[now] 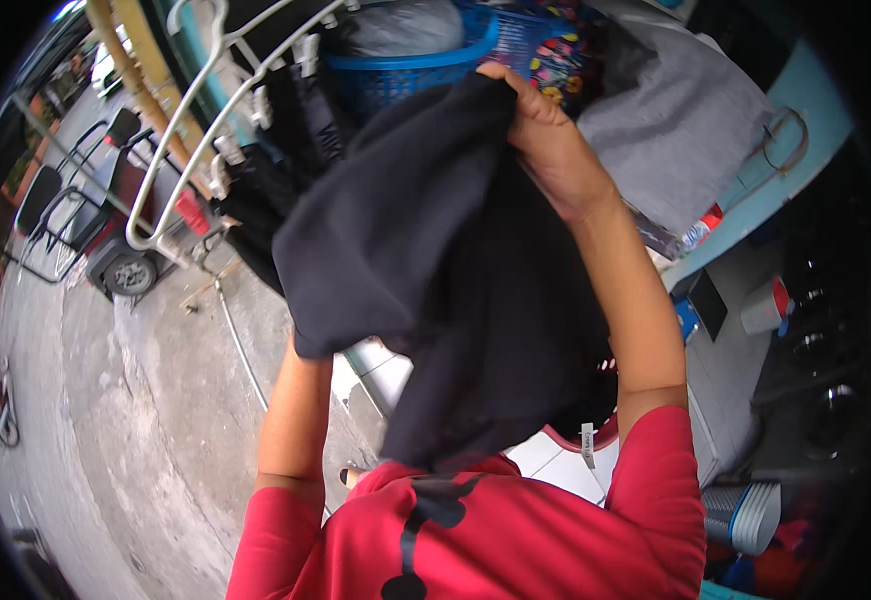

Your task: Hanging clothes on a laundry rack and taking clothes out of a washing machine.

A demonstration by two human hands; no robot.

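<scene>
A black cloth garment (435,247) is held up and spread before me, hanging in folds down to my red shirt. My right hand (544,127) grips its upper right corner, the thumb and fingers closed on the fabric. The garment covers my left hand, and only that forearm shows below it at the left. To the upper left is a white hanger frame (180,142) with white clothes pegs (229,150). Dark clothes (255,195) hang beneath the pegs, beside the held garment.
A blue plastic basket (413,61) with a grey bundle stands beyond the garment. Grey cloth (675,120) lies on a light-blue surface (818,150) at the upper right. White floor tiles (544,457) and concrete ground (158,405) show below; a parked vehicle (128,225) is at the left.
</scene>
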